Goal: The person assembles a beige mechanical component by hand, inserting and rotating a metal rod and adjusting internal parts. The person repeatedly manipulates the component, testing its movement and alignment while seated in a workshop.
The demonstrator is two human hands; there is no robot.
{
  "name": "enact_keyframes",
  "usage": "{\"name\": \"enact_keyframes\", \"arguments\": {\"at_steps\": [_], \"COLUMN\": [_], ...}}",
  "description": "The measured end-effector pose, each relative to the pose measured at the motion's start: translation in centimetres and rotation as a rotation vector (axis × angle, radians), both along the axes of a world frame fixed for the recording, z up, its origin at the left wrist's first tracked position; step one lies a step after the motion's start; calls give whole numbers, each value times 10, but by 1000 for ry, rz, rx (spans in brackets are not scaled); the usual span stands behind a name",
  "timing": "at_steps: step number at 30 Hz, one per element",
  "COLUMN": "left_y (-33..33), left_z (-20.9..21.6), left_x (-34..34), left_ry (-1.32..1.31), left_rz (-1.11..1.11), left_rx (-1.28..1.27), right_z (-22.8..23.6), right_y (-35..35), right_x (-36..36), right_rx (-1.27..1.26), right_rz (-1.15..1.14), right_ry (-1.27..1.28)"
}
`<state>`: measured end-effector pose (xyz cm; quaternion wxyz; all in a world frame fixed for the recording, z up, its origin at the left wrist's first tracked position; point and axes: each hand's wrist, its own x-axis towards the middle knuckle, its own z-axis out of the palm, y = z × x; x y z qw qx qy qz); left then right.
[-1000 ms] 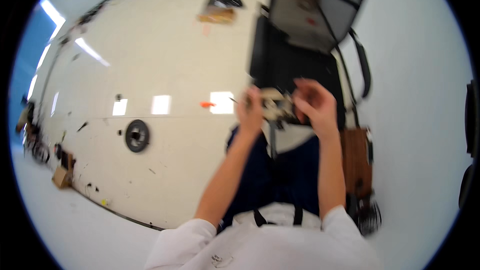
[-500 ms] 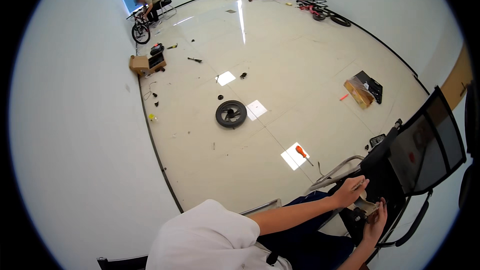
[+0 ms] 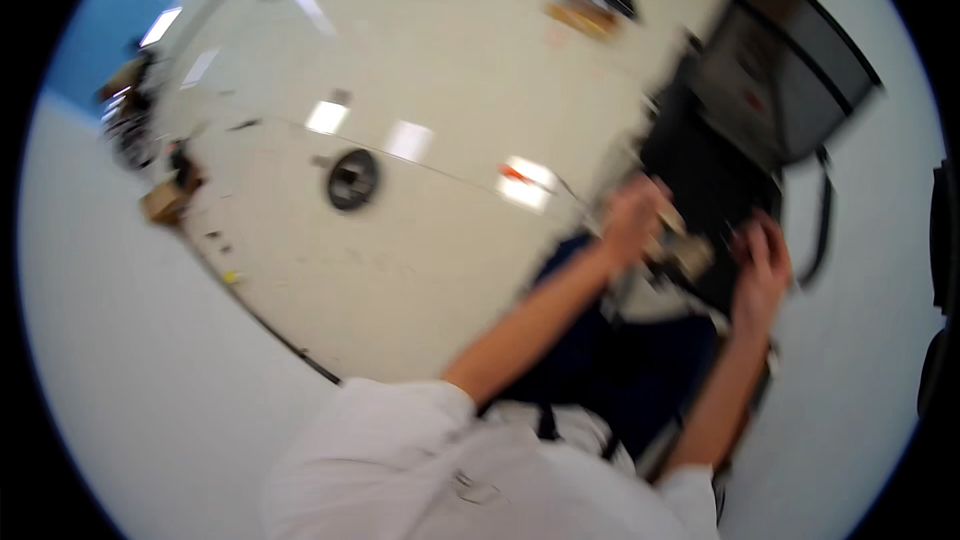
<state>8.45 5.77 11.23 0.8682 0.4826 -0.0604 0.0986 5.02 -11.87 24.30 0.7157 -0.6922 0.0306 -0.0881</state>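
Motion blurs the picture. My left hand point(image 3: 633, 222) is closed at the near edge of a black chair seat point(image 3: 685, 155), its fingers curled round something pale and too smeared to name. Just right of it, over my lap, is a beige curved piece point(image 3: 690, 254) with dark parts at its lower left. My right hand point(image 3: 762, 258) is raised on the far side of that piece, apart from it. Its fingers look bent but spread, with nothing clear between them.
The chair's mesh backrest point(image 3: 790, 60) rises at the right. On the floor lie an orange-handled screwdriver point(image 3: 517, 175), a black wheel point(image 3: 352, 180), an open box with a black case point(image 3: 590, 8) and a cardboard box point(image 3: 165, 202). Another person point(image 3: 125, 85) is at the far left.
The view has swung, shifting the floor things left and up. My right hand has come off the beige piece and the hands are farther apart.
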Motion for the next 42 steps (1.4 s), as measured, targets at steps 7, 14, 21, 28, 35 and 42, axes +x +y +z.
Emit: {"name": "enact_keyframes", "arguments": {"at_steps": [7, 14, 21, 28, 35, 42], "left_y": [7, 9, 10, 5, 8, 9], "left_z": [66, 59, 62, 56, 61, 58], "left_x": [-13, -7, -10, -10, -12, -11], "left_ry": [62, 82, 124, 78, 84, 109], "left_rz": [244, 286, 283, 282, 272, 255], "left_rx": [458, 314, 323, 367, 351, 373], "right_z": [52, -10, -80, 3, 2, -7], "right_y": [4, 9, -16, 2, 13, 13], "right_x": [-63, -130, -72, -15, -94, -100], "right_rx": [-457, -396, -185, 56, -392, -679], "right_rz": [122, 421, 308, 331, 290, 275], "right_ry": [-425, -118, 56, -94, -231, -266]}}
